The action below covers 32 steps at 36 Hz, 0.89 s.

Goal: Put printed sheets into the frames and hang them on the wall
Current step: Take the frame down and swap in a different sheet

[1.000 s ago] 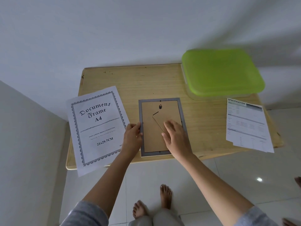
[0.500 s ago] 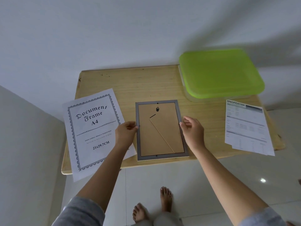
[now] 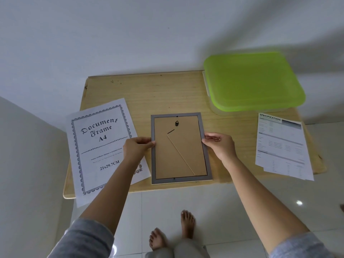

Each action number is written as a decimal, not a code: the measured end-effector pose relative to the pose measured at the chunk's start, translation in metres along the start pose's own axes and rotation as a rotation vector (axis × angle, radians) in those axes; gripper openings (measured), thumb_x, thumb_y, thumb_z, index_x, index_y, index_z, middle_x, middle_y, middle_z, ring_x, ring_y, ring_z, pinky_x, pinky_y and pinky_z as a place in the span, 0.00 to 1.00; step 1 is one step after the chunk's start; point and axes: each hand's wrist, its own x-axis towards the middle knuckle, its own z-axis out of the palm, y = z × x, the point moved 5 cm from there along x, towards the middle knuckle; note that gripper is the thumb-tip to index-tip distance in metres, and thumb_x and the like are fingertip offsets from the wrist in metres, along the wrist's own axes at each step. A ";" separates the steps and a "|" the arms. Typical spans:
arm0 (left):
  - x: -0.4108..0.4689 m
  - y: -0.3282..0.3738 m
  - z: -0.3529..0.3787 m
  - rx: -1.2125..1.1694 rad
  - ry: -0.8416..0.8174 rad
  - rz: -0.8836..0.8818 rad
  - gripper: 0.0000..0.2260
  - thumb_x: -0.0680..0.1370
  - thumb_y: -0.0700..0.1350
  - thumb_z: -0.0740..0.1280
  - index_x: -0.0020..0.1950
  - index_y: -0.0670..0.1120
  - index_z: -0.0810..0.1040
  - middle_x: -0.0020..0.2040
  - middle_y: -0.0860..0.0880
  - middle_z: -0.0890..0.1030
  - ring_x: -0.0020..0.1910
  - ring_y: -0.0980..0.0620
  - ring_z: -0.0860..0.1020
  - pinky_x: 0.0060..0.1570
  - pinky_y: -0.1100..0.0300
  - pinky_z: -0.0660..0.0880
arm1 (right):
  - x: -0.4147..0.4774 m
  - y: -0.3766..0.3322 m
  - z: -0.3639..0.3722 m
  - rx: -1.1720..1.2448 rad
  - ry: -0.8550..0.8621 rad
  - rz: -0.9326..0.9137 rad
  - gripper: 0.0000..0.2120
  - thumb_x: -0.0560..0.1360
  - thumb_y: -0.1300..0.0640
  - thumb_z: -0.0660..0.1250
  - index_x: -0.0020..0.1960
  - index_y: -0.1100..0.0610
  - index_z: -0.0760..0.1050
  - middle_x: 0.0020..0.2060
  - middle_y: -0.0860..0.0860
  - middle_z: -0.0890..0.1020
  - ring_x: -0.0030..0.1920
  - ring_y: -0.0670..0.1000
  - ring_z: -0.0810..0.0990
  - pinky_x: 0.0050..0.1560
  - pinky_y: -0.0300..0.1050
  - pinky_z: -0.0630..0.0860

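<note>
Frame [image 3: 180, 148] face down at tabletop [image 3: 149, 94] front edge; left hand [image 3: 136, 148], right hand [image 3: 221, 148] pinch its side rails. Risk: could slip off edge; sheet [image 3: 100, 146] left of frame may drag along.

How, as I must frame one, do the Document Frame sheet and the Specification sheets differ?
The Document Frame sheet bears an ornate border and large lettering; the Specification sheets carry small tabled print. The Document Frame sheet looks single, the Specification sheets a fanned stack. Both are white, face up, overhanging the table.

left sheet [image 3: 104, 146]: "Document Frame A4", "21x29.7CM" | right sheet [image 3: 283, 146]: "SPECIFICATION"
</note>
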 end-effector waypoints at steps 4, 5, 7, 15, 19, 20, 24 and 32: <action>0.002 -0.001 0.001 0.004 0.027 -0.018 0.12 0.66 0.45 0.77 0.48 0.47 0.83 0.44 0.50 0.83 0.50 0.52 0.80 0.59 0.53 0.74 | 0.000 -0.001 0.001 -0.004 0.013 0.002 0.16 0.65 0.67 0.75 0.52 0.63 0.80 0.42 0.54 0.82 0.41 0.47 0.79 0.40 0.25 0.74; 0.002 -0.001 0.001 0.006 0.035 -0.024 0.12 0.65 0.45 0.77 0.47 0.47 0.83 0.44 0.50 0.83 0.50 0.52 0.80 0.59 0.53 0.74 | 0.001 -0.001 0.001 -0.008 0.014 0.005 0.16 0.65 0.67 0.75 0.52 0.62 0.80 0.42 0.54 0.82 0.42 0.48 0.79 0.41 0.26 0.75; 0.003 -0.001 0.002 0.010 0.044 -0.035 0.12 0.65 0.45 0.77 0.47 0.47 0.83 0.44 0.50 0.83 0.50 0.52 0.79 0.59 0.53 0.74 | 0.001 -0.002 0.001 -0.030 0.008 0.008 0.16 0.65 0.66 0.75 0.51 0.62 0.80 0.42 0.53 0.82 0.42 0.48 0.79 0.42 0.28 0.75; 0.004 0.005 0.003 0.042 0.048 -0.037 0.12 0.64 0.42 0.78 0.45 0.44 0.82 0.43 0.48 0.82 0.49 0.50 0.80 0.56 0.54 0.75 | 0.001 -0.007 0.002 -0.076 -0.010 0.025 0.15 0.65 0.65 0.76 0.51 0.62 0.80 0.42 0.53 0.81 0.42 0.48 0.78 0.41 0.30 0.72; 0.005 0.006 0.002 0.054 0.047 -0.047 0.11 0.64 0.43 0.78 0.43 0.45 0.82 0.43 0.47 0.82 0.48 0.50 0.79 0.53 0.57 0.75 | 0.001 -0.009 0.002 -0.090 -0.022 0.034 0.15 0.64 0.64 0.76 0.50 0.62 0.79 0.41 0.53 0.80 0.42 0.48 0.78 0.39 0.29 0.71; 0.005 0.006 0.002 0.062 0.045 -0.048 0.11 0.64 0.43 0.78 0.43 0.45 0.82 0.44 0.47 0.82 0.48 0.50 0.79 0.52 0.57 0.75 | 0.001 -0.010 0.002 -0.093 -0.027 0.036 0.15 0.64 0.65 0.76 0.50 0.62 0.79 0.41 0.53 0.80 0.42 0.49 0.78 0.39 0.30 0.71; 0.007 0.008 0.002 0.097 0.029 -0.054 0.10 0.64 0.43 0.78 0.41 0.45 0.81 0.44 0.46 0.82 0.48 0.49 0.79 0.52 0.55 0.75 | 0.002 -0.012 0.003 -0.115 -0.032 0.044 0.15 0.64 0.64 0.76 0.49 0.62 0.79 0.40 0.53 0.80 0.41 0.49 0.78 0.39 0.31 0.72; 0.009 0.014 0.003 0.143 0.004 -0.091 0.10 0.64 0.42 0.79 0.38 0.45 0.79 0.44 0.44 0.82 0.48 0.48 0.79 0.50 0.56 0.75 | 0.003 -0.013 0.006 -0.160 -0.044 0.074 0.15 0.64 0.64 0.77 0.49 0.62 0.78 0.34 0.46 0.77 0.37 0.45 0.76 0.36 0.31 0.71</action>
